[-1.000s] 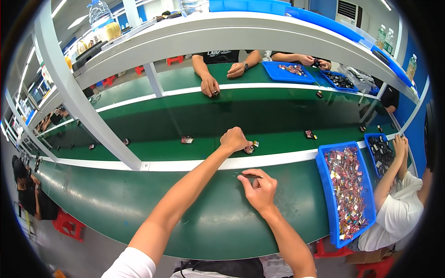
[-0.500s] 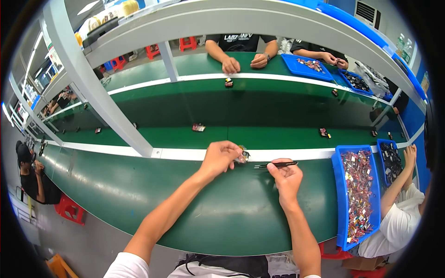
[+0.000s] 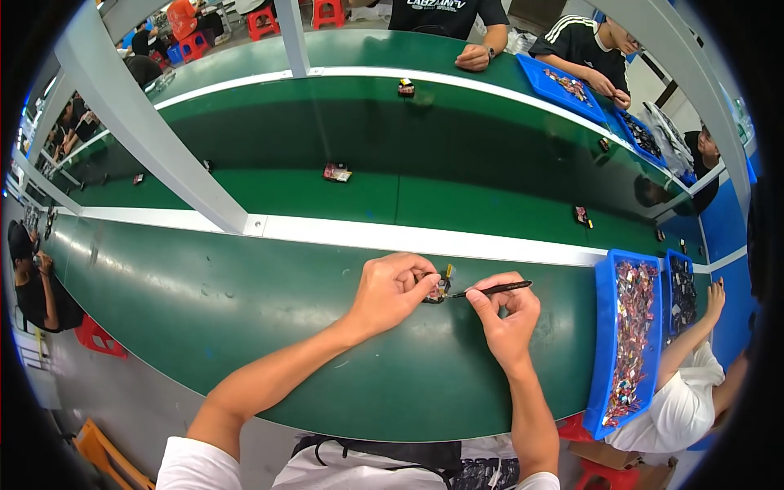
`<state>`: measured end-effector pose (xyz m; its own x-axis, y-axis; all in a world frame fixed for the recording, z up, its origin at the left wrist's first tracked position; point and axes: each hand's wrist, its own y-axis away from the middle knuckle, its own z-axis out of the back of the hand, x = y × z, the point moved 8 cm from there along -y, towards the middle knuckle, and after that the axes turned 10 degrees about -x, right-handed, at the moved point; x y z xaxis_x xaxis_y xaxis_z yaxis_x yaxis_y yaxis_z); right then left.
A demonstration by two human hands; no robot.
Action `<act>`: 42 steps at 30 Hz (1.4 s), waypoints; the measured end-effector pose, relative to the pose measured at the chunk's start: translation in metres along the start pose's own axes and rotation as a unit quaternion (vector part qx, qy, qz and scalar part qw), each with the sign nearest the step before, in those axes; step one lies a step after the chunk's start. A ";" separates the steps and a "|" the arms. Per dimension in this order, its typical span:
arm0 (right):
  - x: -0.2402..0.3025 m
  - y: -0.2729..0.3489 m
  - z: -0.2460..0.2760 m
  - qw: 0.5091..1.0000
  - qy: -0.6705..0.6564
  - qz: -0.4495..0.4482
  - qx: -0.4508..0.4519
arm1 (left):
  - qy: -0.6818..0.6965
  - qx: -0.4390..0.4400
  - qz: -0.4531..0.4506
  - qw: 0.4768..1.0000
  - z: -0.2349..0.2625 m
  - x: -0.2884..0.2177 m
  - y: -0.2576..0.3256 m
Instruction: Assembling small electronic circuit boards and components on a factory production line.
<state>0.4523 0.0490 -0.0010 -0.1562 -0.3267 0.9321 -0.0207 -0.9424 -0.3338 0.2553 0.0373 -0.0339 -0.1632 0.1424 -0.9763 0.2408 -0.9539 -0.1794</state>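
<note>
My left hand (image 3: 392, 292) grips a small dark part (image 3: 438, 287) with a yellow tab, pressed on the green bench top (image 3: 245, 327). My right hand (image 3: 506, 314) pinches a thin black tool (image 3: 494, 289) that lies nearly level, its tip pointing left and touching the small part. Both forearms come in from the lower edge.
A green conveyor belt (image 3: 457, 155) behind a white strip (image 3: 457, 242) carries small parts (image 3: 336, 172) (image 3: 582, 216). Blue trays (image 3: 625, 335) (image 3: 682, 290) of small pieces stand at my right, beside a neighbour in white (image 3: 690, 400). Grey posts (image 3: 147, 139) rise left. Other workers sit across.
Both hands have drawn back from the white strip toward me. The left hand brought the small part onto the bench, and the right hand's tool tip now meets it.
</note>
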 end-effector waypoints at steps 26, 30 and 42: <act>-0.015 0.003 -0.003 0.999 0.038 -0.019 -0.010 | 0.012 0.004 -0.001 1.000 -0.001 -0.005 0.000; -0.017 0.003 -0.002 0.999 -0.006 -0.048 -0.004 | 0.034 0.026 0.024 0.999 -0.001 -0.003 0.001; -0.021 0.008 -0.007 0.963 -0.171 -0.209 -0.011 | 0.154 0.117 0.130 0.973 -0.007 0.001 0.003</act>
<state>0.4483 0.0489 -0.0241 0.2043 0.0726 0.9762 -0.0334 -0.9961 0.0811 0.2628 0.0368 -0.0362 0.1771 -0.0728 -0.9815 0.0058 -0.9972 0.0750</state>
